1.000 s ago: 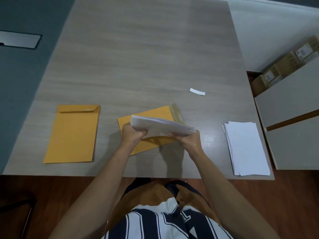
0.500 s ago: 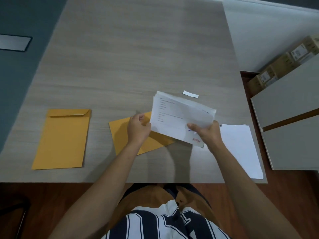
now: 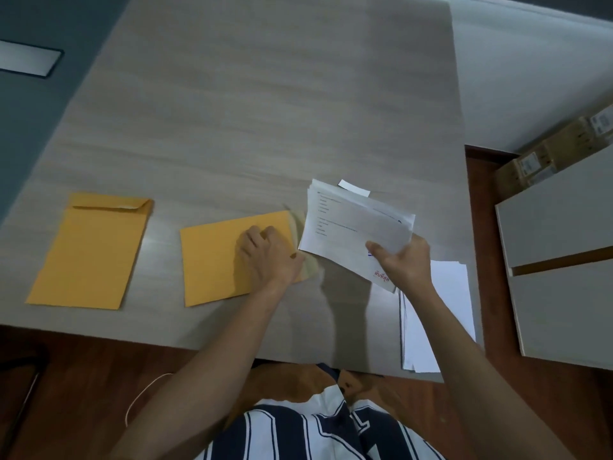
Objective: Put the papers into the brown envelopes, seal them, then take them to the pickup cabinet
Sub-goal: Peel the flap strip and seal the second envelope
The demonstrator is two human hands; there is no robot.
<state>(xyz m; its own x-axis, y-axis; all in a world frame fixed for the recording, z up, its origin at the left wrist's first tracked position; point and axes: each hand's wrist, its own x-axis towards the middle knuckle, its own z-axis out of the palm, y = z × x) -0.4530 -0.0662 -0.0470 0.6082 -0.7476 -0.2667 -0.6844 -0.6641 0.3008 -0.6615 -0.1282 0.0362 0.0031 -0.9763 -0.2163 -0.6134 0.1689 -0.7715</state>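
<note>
A: Where are the hands?

B: Both are over the lower middle of the frame. The right hand [image 3: 403, 260] pinches a folded bundle of papers [image 3: 351, 227], thumb on top near the bundle's lower right corner, fingers underneath. The bundle is held above the worktop [image 3: 265, 111], tilted, with printed lines facing up and a red stamp near the hand.

A: And the left?

B: The left hand [image 3: 265, 257] rests on the middle brown envelope [image 3: 215, 260], fingers curled at its right end, where the pale flap [image 3: 308, 263] sticks out. Whether it pinches the envelope's edge or only presses on it, I cannot tell; that spot is blurred.

A: How close is the bundle to that envelope?

B: Just beside it, at the right, its left edge close to the flap end.

A: Other envelopes?

B: One more, the left brown envelope [image 3: 93, 250], lies flat at the left of the frame, flap folded at the top, well apart from the hands.

A: Any loose paper?

B: A white stack [image 3: 441, 313] lies at the lower right of the worktop, partly under the right forearm. A small white strip [image 3: 353, 188] lies just above the bundle's top edge.

A: Off the worktop?

B: Grey cabinet fronts [image 3: 560, 260] at the right edge, cardboard boxes [image 3: 557, 151] above them.
</note>
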